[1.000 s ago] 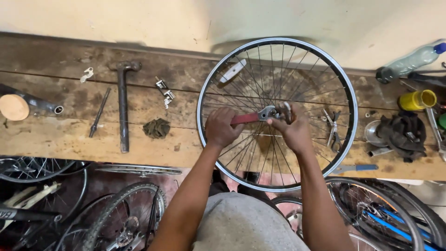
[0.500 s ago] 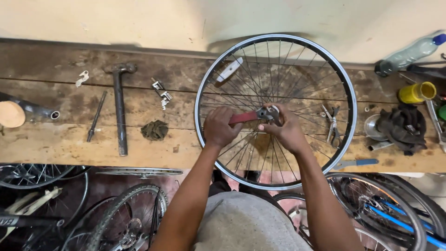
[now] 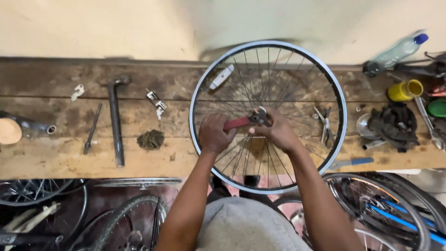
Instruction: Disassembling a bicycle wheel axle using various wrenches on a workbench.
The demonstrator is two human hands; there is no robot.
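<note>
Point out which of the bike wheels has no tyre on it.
The wheel on the bench, the one both hands work on at the hub: its silver rim is bare. The wheels on the floor, like the blue-framed one, carry black tyres.

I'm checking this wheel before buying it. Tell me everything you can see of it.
The bicycle wheel lies flat on the wooden bench, its near edge overhanging. It has a silvery rim, thin metal spokes and no tyre. The left hand holds a red-handled wrench at its hub; the right hand grips the hub.
</note>
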